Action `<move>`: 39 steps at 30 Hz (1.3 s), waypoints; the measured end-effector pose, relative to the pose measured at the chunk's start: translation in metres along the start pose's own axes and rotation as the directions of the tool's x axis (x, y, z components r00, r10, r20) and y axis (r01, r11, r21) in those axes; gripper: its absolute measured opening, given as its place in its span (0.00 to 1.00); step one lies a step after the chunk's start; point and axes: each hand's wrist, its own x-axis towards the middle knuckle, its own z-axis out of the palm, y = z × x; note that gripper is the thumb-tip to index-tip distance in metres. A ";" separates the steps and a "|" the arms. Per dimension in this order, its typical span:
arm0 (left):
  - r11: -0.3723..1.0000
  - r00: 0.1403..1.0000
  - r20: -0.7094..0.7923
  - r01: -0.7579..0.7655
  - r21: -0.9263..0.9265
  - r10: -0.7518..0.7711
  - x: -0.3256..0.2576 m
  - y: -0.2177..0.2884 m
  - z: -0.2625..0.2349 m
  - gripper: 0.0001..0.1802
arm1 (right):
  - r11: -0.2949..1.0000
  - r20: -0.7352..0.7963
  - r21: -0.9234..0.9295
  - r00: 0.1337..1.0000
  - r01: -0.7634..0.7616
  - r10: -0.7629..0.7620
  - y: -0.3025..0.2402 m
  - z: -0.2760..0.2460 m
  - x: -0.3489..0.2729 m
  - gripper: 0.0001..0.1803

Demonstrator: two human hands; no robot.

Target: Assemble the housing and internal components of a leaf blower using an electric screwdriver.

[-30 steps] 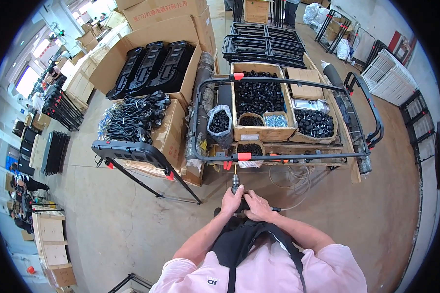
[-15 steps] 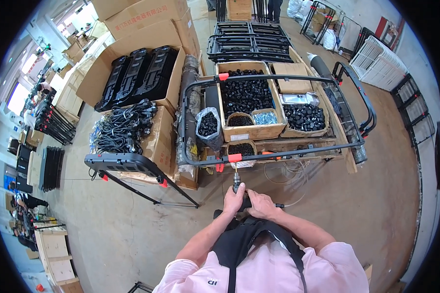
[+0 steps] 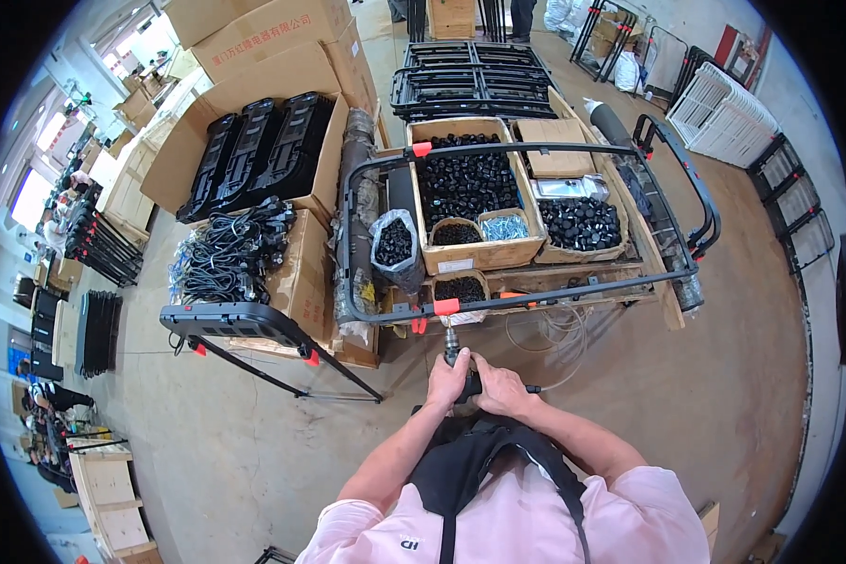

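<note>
On a concrete workshop floor (image 3: 207,442), both hands, left (image 3: 448,378) and right (image 3: 496,390), grip a power driver (image 3: 462,368) just below the black tube frame (image 3: 526,303). Boxes of black parts (image 3: 470,183) sit behind the frame; open floor lies left and right of it.

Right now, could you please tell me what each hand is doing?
Left hand: closed around the power screwdriver.
Right hand: closed on the same tool's rear.
</note>
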 end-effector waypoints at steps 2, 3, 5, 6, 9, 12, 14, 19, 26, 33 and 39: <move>1.000 1.000 0.004 0.003 -0.007 -0.003 0.002 -0.001 0.001 0.33 | 1.000 -0.011 -0.002 1.000 0.005 -0.005 -0.001 -0.003 0.000 0.54; 1.000 1.000 0.007 0.006 -0.016 -0.006 0.004 -0.001 0.001 0.33 | 1.000 -0.023 -0.006 1.000 0.010 -0.010 -0.002 -0.004 0.000 0.55; 1.000 1.000 0.015 0.007 -0.010 -0.007 0.007 -0.001 0.001 0.34 | 1.000 -0.029 0.014 0.999 0.017 -0.017 0.000 -0.003 0.001 0.52; 1.000 1.000 0.021 0.007 -0.005 -0.007 0.007 -0.001 0.000 0.34 | 0.999 -0.036 0.034 0.999 0.026 -0.025 0.001 -0.002 0.002 0.50; 1.000 1.000 0.006 0.008 0.023 -0.008 0.008 0.002 0.003 0.34 | 0.979 -0.094 -0.062 0.976 0.192 -0.197 0.012 0.012 0.006 0.41; 1.000 1.000 0.023 0.010 -0.016 -0.010 0.007 -0.003 0.002 0.34 | 0.974 -0.175 0.008 0.959 0.226 -0.221 0.006 0.015 0.001 0.34; 1.000 0.999 0.026 0.021 -0.004 -0.021 0.004 -0.001 0.001 0.34 | 0.977 -0.179 0.019 0.962 0.214 -0.207 0.003 0.015 -0.002 0.33; 0.998 0.995 0.091 0.040 -0.039 -0.037 -0.002 0.001 -0.004 0.40 | 0.985 -0.149 0.010 0.974 0.172 -0.169 0.003 0.016 -0.005 0.32; 0.999 0.991 0.136 0.027 -0.032 -0.023 -0.004 -0.012 -0.005 0.39 | 0.989 -0.143 0.007 0.979 0.145 -0.143 0.001 0.023 -0.009 0.29; 0.996 0.967 0.254 0.055 -0.074 -0.034 -0.015 -0.033 -0.008 0.33 | 0.989 -0.107 0.002 0.983 0.149 -0.148 0.007 0.039 -0.021 0.35; 0.942 0.872 0.479 -0.070 0.328 -0.102 -0.006 -0.020 0.003 0.33 | 0.986 -0.005 0.155 0.998 -0.058 0.060 0.031 0.026 -0.049 0.35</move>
